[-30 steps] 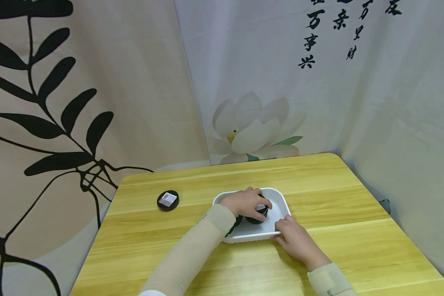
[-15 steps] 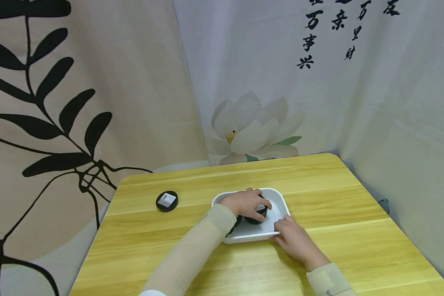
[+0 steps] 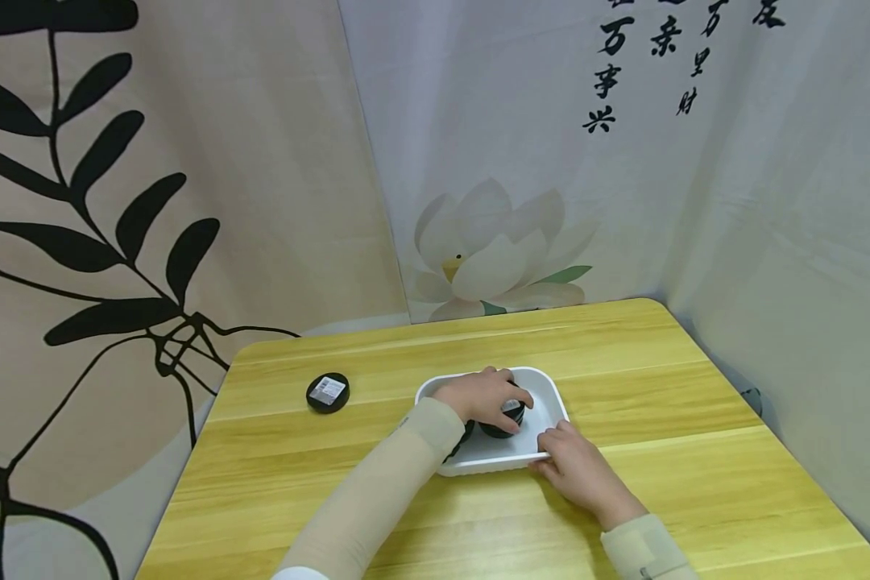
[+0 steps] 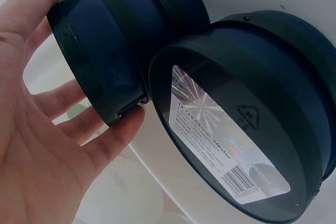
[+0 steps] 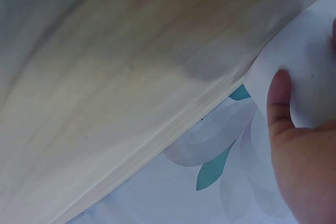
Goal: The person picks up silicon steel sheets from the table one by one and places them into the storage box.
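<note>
A white tray (image 3: 547, 396) lies in the middle of the wooden table (image 3: 660, 379). My left hand (image 3: 482, 395) reaches into it and grips a black round tin (image 3: 509, 417) from above. In the left wrist view the fingers (image 4: 113, 132) curl under that tin's (image 4: 100, 61) rim, and a second black tin (image 4: 236, 145) with a barcode label leans against it. My right hand (image 3: 571, 461) holds the tray's near right corner, its thumb (image 5: 280, 103) against the white tray wall (image 5: 310, 61).
A third black tin (image 3: 328, 392) with a white label lies alone on the table to the tray's left. Printed curtains (image 3: 478, 161) hang close behind the table and along its right side. The table's left edge (image 3: 188, 459) drops off near that tin.
</note>
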